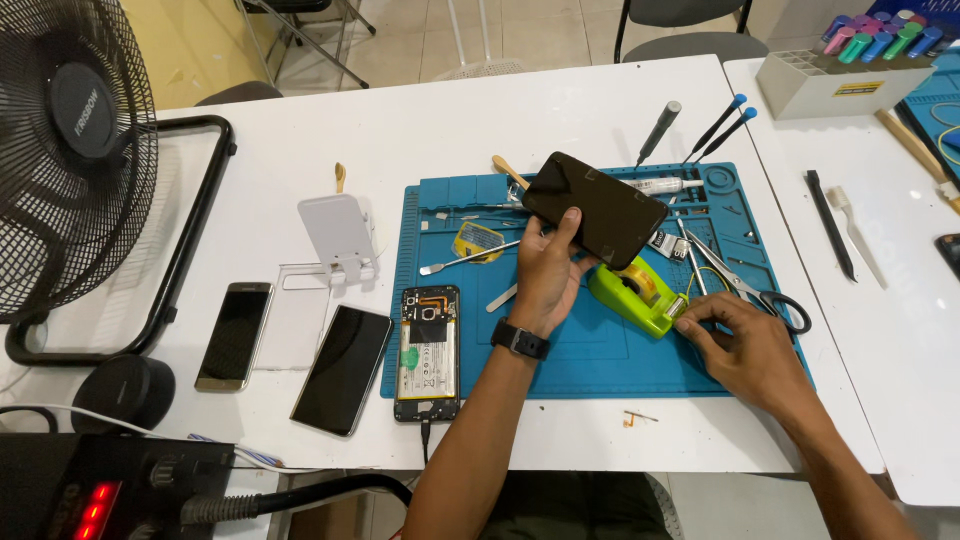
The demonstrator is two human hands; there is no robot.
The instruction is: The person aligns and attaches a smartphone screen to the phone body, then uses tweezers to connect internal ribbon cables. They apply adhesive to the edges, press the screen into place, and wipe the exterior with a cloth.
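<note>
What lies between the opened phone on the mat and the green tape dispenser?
In the head view, the left hand and its forearm with a black wristwatch cross between the opened phone and the green tape dispenser.

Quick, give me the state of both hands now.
Left hand: closed on the black phone, held up above the blue mat.
Right hand: fingers pinching at the cutter end of the green tape dispenser.

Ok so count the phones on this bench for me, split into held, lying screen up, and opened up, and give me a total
Held in the left hand: 1, the black phone
Lying screen up on the white table: 2, the gold phone and the dark phone
Opened up on the blue mat: 1, the opened phone
Total: 4
</note>
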